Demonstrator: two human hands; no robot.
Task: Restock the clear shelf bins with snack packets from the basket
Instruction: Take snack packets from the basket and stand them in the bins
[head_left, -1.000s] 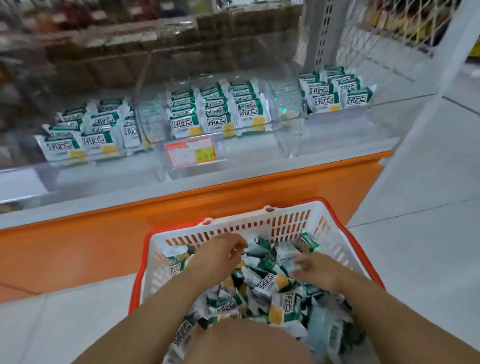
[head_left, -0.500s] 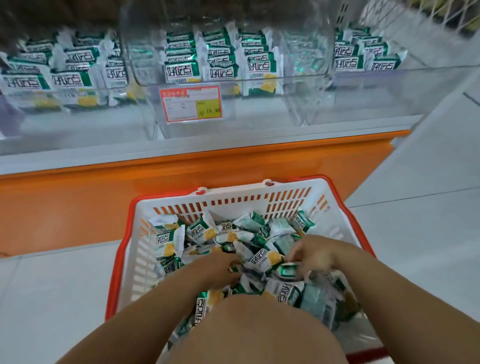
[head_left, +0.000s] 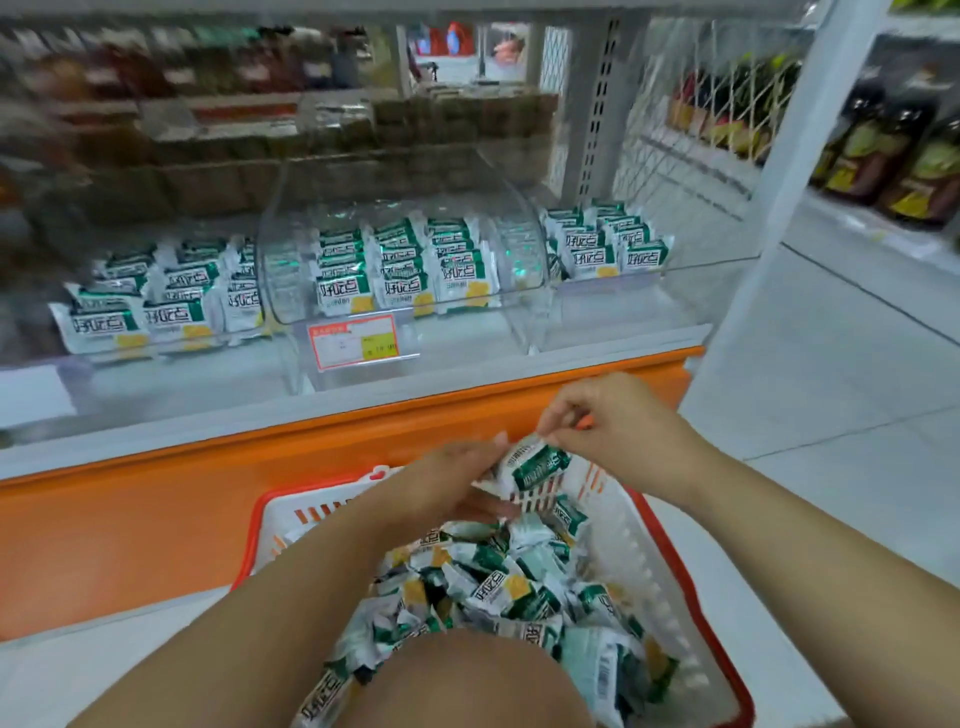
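Pinching one packet, left hand and right hand hover over basket.

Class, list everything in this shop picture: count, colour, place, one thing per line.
basket: one, white with red rim, floor, bottom centre
loose packets: many, green-white-yellow, heaped in basket
held packet: one seen, green-white, above basket's far wall
clear bins: three, transparent, side by side, upper middle
stacked packets: many, green-white, rowed inside bins
price label: one, red-yellow, middle bin's front
shelf base: one, orange, under bins
bottles: several, dark, far right
left hand: one, holding held packet's left side
right hand: one, pinching its top
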